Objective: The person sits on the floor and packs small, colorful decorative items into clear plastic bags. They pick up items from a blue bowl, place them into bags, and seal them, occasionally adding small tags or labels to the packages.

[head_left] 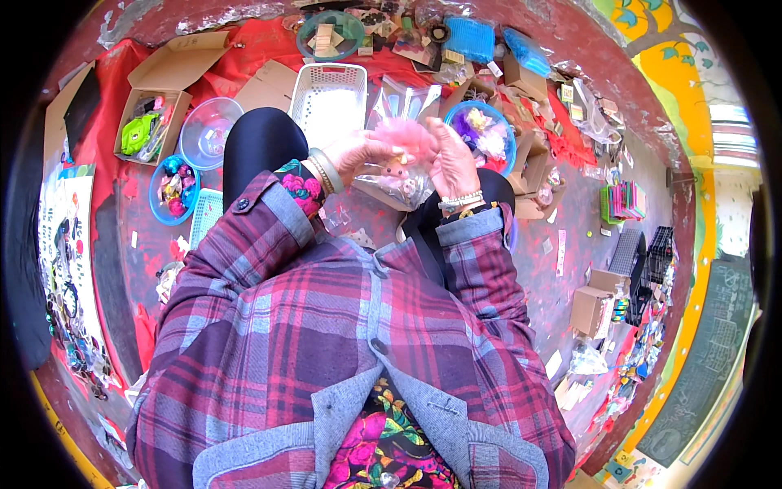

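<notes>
Both my hands are raised between my knees, around a fluffy pink puff (pixel 405 140) of thin, gauzy material. My left hand (pixel 352 155) has its fingers closed on the puff's left side. On the right side, my right hand (pixel 454 161) pinches the edge of the puff between thumb and fingers. Just below the puff is a small pink toy face (pixel 395 170); whether it is joined to the puff I cannot tell. Clear plastic bags (pixel 415 99) lie behind and beneath my hands, one of them showing light-blue strips.
Ahead stands a white perforated basket (pixel 329 68). A blue round basket (pixel 512 151) of purple and pale flowers is at right. Leftward are a cardboard box (pixel 181 118), a clear bowl (pixel 195 122) and a blue bowl (pixel 196 194) of colourful pieces. More boxes and scraps litter the floor.
</notes>
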The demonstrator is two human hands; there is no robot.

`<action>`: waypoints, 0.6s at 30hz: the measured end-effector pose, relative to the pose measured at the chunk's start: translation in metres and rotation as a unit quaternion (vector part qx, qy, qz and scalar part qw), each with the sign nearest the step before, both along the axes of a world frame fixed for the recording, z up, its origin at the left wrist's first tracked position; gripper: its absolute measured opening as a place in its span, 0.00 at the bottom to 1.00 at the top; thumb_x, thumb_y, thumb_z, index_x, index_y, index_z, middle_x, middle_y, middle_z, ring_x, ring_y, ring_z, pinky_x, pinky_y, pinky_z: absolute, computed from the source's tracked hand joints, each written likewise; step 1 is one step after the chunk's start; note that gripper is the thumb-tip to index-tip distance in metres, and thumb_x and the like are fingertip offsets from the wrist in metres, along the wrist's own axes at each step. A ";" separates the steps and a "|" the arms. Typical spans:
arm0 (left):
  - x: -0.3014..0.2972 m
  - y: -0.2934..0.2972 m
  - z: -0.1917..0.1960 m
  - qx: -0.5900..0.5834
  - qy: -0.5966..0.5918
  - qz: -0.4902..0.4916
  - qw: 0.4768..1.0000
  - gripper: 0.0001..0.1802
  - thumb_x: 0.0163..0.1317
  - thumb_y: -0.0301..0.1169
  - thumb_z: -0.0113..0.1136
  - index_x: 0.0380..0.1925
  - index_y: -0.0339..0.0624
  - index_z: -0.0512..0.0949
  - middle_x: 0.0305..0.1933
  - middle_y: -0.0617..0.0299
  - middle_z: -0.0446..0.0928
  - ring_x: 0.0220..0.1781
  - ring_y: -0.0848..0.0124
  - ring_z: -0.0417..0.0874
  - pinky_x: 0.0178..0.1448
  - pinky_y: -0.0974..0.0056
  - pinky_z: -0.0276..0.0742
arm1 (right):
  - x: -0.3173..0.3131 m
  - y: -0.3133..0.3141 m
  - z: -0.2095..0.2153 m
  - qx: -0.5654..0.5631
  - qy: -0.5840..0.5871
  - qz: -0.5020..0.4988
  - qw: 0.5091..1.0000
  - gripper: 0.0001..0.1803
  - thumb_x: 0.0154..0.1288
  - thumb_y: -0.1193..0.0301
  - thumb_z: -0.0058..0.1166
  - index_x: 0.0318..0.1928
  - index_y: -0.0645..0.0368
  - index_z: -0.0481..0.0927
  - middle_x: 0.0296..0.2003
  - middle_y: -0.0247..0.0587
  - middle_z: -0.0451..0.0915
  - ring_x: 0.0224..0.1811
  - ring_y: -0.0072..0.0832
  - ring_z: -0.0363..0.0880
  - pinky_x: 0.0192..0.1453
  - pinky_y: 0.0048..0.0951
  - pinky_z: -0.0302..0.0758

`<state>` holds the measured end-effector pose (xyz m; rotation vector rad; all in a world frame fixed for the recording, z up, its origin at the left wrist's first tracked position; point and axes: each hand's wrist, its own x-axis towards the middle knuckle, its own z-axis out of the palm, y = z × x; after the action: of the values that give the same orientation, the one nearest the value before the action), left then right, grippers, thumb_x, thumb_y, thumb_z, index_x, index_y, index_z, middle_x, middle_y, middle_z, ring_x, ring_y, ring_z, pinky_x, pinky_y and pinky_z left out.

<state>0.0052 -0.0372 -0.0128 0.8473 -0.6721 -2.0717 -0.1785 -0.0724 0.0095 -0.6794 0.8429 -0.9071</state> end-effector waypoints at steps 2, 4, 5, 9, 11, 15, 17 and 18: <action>0.002 -0.002 0.000 -0.012 0.020 0.025 0.999 0.19 0.57 0.31 0.58 0.47 0.33 0.73 0.43 0.57 0.78 0.44 0.70 0.80 0.53 0.66 0.73 | -0.002 -0.003 -0.002 0.040 0.031 0.039 0.998 0.16 0.58 0.67 0.58 0.45 0.60 0.71 0.39 0.35 0.78 0.40 0.25 0.76 0.44 0.28 0.74; 0.004 -0.003 0.002 -0.013 0.029 0.029 0.999 0.20 0.57 0.31 0.58 0.48 0.33 0.72 0.43 0.58 0.78 0.44 0.69 0.80 0.53 0.66 0.73 | -0.003 -0.003 -0.003 0.038 0.043 0.066 0.996 0.14 0.59 0.68 0.58 0.42 0.60 0.73 0.36 0.34 0.78 0.40 0.23 0.76 0.41 0.27 0.73; 0.005 -0.003 0.003 -0.013 0.033 0.031 0.999 0.20 0.57 0.32 0.58 0.48 0.33 0.72 0.43 0.58 0.78 0.44 0.69 0.80 0.53 0.66 0.73 | -0.003 -0.002 -0.003 0.037 0.049 0.079 0.995 0.13 0.59 0.68 0.58 0.41 0.59 0.74 0.35 0.34 0.79 0.39 0.23 0.76 0.40 0.26 0.73; 0.005 -0.004 0.003 -0.039 0.018 0.050 0.998 0.20 0.57 0.32 0.58 0.49 0.35 0.72 0.44 0.57 0.78 0.46 0.68 0.79 0.53 0.64 0.74 | -0.008 -0.004 -0.005 0.012 0.037 0.087 0.995 0.12 0.60 0.68 0.56 0.42 0.60 0.75 0.35 0.36 0.80 0.37 0.24 0.78 0.44 0.26 0.74; 0.005 -0.003 0.010 -0.020 0.049 0.080 0.995 0.19 0.57 0.32 0.58 0.49 0.37 0.72 0.45 0.57 0.77 0.47 0.67 0.79 0.53 0.62 0.74 | -0.008 -0.004 -0.009 -0.001 0.066 0.077 0.995 0.12 0.60 0.68 0.56 0.42 0.59 0.76 0.35 0.35 0.80 0.37 0.23 0.78 0.42 0.24 0.74; 0.012 -0.006 0.003 -0.024 0.066 0.098 0.993 0.19 0.57 0.30 0.58 0.50 0.39 0.72 0.47 0.58 0.76 0.48 0.68 0.78 0.54 0.60 0.73 | -0.007 -0.001 -0.007 -0.020 0.128 0.075 0.989 0.08 0.59 0.70 0.58 0.38 0.59 0.78 0.32 0.32 0.80 0.33 0.19 0.77 0.35 0.20 0.70; 0.011 -0.005 0.012 -0.037 0.082 0.096 0.991 0.20 0.57 0.29 0.58 0.50 0.39 0.72 0.47 0.59 0.76 0.48 0.68 0.78 0.55 0.60 0.72 | -0.004 0.001 -0.001 -0.004 0.106 0.077 0.991 0.08 0.58 0.71 0.57 0.38 0.59 0.78 0.32 0.32 0.80 0.33 0.19 0.77 0.35 0.19 0.70; 0.011 -0.005 0.012 -0.035 0.080 0.100 0.991 0.20 0.57 0.29 0.57 0.51 0.39 0.72 0.47 0.59 0.76 0.47 0.68 0.78 0.54 0.60 0.73 | -0.003 0.003 0.003 0.004 0.095 0.078 0.992 0.08 0.58 0.71 0.57 0.39 0.59 0.78 0.32 0.32 0.80 0.33 0.19 0.77 0.34 0.18 0.71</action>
<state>0.0162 -0.0422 -0.0012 0.6726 -0.5467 -1.9011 -0.1811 -0.0697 0.0128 -0.8228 0.9483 -0.7059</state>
